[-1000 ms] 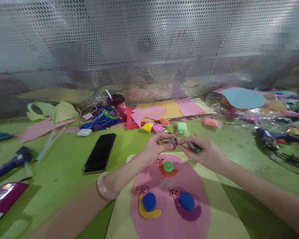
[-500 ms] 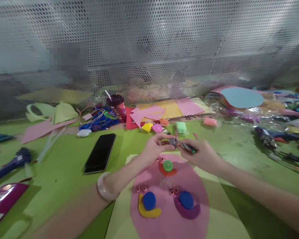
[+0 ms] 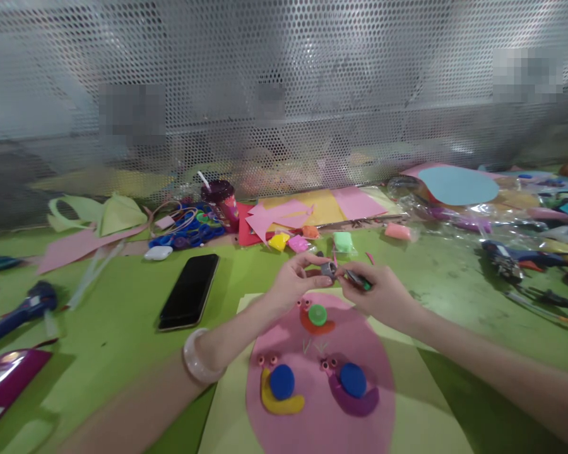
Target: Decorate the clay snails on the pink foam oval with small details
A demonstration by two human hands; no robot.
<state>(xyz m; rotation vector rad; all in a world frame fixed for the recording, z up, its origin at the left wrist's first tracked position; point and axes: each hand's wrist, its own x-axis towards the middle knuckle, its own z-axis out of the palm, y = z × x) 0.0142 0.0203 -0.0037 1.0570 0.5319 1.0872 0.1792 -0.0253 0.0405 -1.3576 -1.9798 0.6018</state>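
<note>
My left hand [image 3: 294,279] pinches a small grey, hollow-looking cylindrical piece [image 3: 328,269] between thumb and fingers. Close by on its right, my right hand [image 3: 383,294] is closed round a slim dark tool with a green spot [image 3: 358,279]; its exact kind is unclear. The two hands nearly meet above the top edge of a pink paper oval [image 3: 312,403] on a pale yellow sheet [image 3: 435,410]. On the oval lie three clay snails: an orange one with a green cap [image 3: 318,314], a yellow one [image 3: 284,405] and a purple one [image 3: 357,403], both with blue caps.
A black phone [image 3: 189,292] lies left of the sheet. Behind my hands are small wrapped clay blocks, including a green one [image 3: 343,241], and a lidded cup with a straw [image 3: 222,205]. Glue guns [image 3: 21,313] lie at both sides. A perforated metal panel [image 3: 284,126] stands behind.
Both hands keep their hold on the grey piece and the dark tool, with only slight finger movement. The whole view has shifted a little.
</note>
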